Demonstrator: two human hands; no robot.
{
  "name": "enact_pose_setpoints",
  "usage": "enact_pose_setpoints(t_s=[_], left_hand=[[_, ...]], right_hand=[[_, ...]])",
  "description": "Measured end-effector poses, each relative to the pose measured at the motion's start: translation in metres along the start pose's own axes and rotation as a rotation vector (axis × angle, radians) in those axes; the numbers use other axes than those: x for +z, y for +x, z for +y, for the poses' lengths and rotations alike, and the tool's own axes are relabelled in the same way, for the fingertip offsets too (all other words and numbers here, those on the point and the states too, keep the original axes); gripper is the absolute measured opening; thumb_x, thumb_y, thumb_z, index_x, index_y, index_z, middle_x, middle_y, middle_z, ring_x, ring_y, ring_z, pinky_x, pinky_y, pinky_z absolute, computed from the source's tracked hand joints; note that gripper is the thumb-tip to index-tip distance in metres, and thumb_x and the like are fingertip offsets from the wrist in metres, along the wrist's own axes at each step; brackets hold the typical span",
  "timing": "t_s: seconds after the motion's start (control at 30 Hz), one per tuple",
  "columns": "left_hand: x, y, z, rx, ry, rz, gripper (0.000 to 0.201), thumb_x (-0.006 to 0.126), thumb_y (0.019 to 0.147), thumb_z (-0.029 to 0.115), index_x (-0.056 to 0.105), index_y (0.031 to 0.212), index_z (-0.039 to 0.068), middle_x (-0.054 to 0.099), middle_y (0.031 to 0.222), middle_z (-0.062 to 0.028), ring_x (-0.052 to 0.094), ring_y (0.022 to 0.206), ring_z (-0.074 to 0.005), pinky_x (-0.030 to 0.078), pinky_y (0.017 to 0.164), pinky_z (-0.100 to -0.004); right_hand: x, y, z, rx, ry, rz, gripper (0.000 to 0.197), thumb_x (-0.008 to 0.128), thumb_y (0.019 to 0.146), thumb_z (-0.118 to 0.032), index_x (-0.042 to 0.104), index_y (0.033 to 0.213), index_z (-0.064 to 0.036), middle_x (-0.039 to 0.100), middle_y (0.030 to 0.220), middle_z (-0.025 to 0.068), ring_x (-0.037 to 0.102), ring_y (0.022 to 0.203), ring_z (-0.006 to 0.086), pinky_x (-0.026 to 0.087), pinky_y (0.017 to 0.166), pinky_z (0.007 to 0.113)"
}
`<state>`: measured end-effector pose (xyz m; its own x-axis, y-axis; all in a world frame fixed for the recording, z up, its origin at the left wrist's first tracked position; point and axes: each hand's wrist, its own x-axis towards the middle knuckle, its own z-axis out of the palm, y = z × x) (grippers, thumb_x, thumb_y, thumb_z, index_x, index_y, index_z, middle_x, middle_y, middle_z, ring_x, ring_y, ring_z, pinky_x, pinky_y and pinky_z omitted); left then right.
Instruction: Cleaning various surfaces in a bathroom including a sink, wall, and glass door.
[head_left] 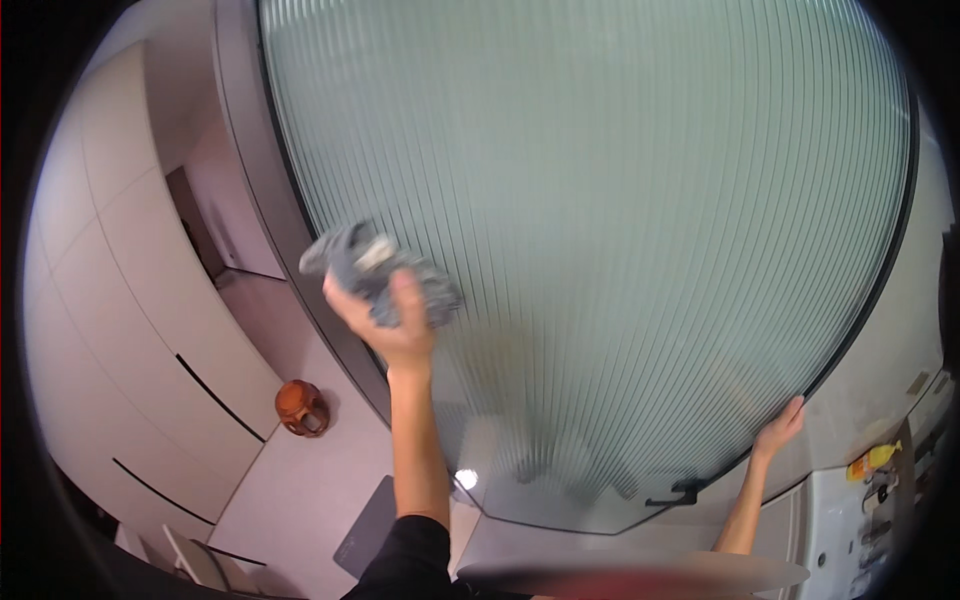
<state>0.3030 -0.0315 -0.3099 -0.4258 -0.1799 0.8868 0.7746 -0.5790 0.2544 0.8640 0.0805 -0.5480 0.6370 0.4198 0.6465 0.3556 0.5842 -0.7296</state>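
The left hand (395,335) has its fingers clamped on a grey cloth (380,275), raised near the left edge of a ribbed glass door (600,220). The right hand (778,432) is at the door's right edge, above and beside the black handle (685,492).

For working the cloth along this glass, a flat, even press would likely serve best, with strokes following the upright ribs so that the grooves are reached. A bunched cloth probably meets the glass only in patches, so spreading it under the palm should help, while the right hand steadies the door against swinging.

The cloth lies in the left palm, bulging past the fingertips toward the frame (268,200) and out on the thumb's side, with the thumb across its near face. Blur and angle hide whether the cloth touches the glass, and I cannot tell how closely the right fingers grip the edge.
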Motion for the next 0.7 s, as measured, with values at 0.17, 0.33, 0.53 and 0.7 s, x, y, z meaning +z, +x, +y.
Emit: enact_pose_setpoints(t_s=[0.17, 0.33, 0.53, 0.7], left_hand=[[-0.028, -0.058, -0.025, -0.150, -0.039, 0.168, 0.050, 0.060, 0.097, 0.027, 0.048, 0.134, -0.005, 0.059, 0.113, -0.0118, 0.060, 0.100, -0.0183, 0.049, 0.094, -0.0340], [-0.020, -0.086, -0.021, -0.201, -0.042, 0.146, 0.059, 0.059, 0.089, 0.023, 0.039, 0.137, -0.006, 0.058, 0.107, -0.0107, 0.062, 0.090, -0.0180, 0.052, 0.090, -0.0347], [-0.044, -0.118, -0.041, 0.107, 0.059, -0.041, 0.061, 0.069, 0.092, 0.031, 0.045, 0.138, -0.001, 0.046, 0.134, -0.0215, 0.047, 0.130, -0.0343, 0.042, 0.109, -0.0521], [-0.037, -0.138, -0.021, 0.160, 0.108, -0.069, 0.054, 0.069, 0.093, 0.034, 0.047, 0.130, 0.001, 0.046, 0.133, -0.0224, 0.043, 0.134, -0.0365, 0.042, 0.110, -0.0521]], right_hand=[[0.017, 0.001, -0.012, -0.062, 0.017, 0.029, 0.045, 0.049, 0.114, -0.038, 0.049, 0.088, -0.0015, 0.046, 0.083, -0.0035, 0.041, 0.081, 0.0101, 0.037, 0.070, 0.030], [0.022, 0.006, -0.012, -0.128, -0.017, 0.059, 0.046, 0.048, 0.115, -0.038, 0.048, 0.084, -0.0042, 0.042, 0.079, -0.0063, 0.038, 0.078, 0.0083, 0.033, 0.067, 0.029], [0.026, 0.001, -0.027, -0.144, -0.040, 0.054, 0.047, 0.047, 0.115, -0.040, 0.047, 0.082, -0.0060, 0.041, 0.078, -0.0065, 0.036, 0.077, 0.0083, 0.031, 0.065, 0.030], [0.022, 0.008, -0.031, -0.155, -0.016, 0.029, 0.050, 0.046, 0.114, -0.043, 0.046, 0.081, -0.0056, 0.041, 0.077, -0.0060, 0.035, 0.076, 0.0087, 0.031, 0.065, 0.031]])
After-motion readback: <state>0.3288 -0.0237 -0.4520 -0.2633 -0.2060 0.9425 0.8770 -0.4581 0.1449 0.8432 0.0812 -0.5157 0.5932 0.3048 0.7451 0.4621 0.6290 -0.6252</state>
